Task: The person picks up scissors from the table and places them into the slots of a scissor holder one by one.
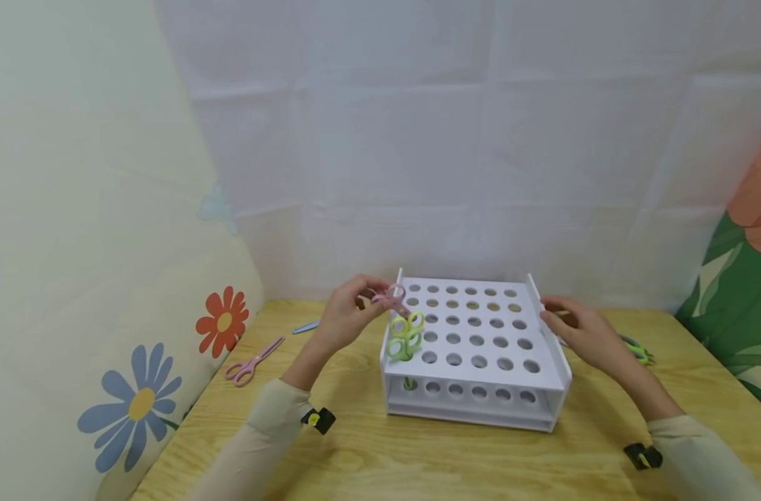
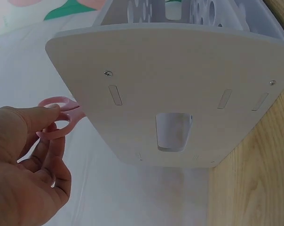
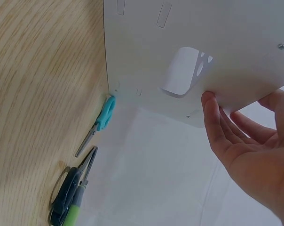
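A white rack [image 1: 468,377] with rows of round holes stands on the table. At its left edge my left hand [image 1: 345,311] pinches pink scissors [image 1: 393,299] by their handles, blades pointing toward the rack and partly hidden. Yellow scissors [image 1: 407,325] and green scissors [image 1: 405,346] stand handles-up in the rack's left column, close to the pink pair. My right hand [image 1: 583,337] holds the rack's right side panel; in the right wrist view, a fingertip [image 3: 209,98] presses its outer face and other fingers reach behind its edge.
Another pair of pink scissors [image 1: 248,369] lies left on the table, near a blue tool [image 1: 306,327]. Right of the rack lie teal scissors [image 3: 106,114] and dark- and green-handled tools [image 3: 69,193]. Hanging cloth [image 1: 455,174] borders the table behind.
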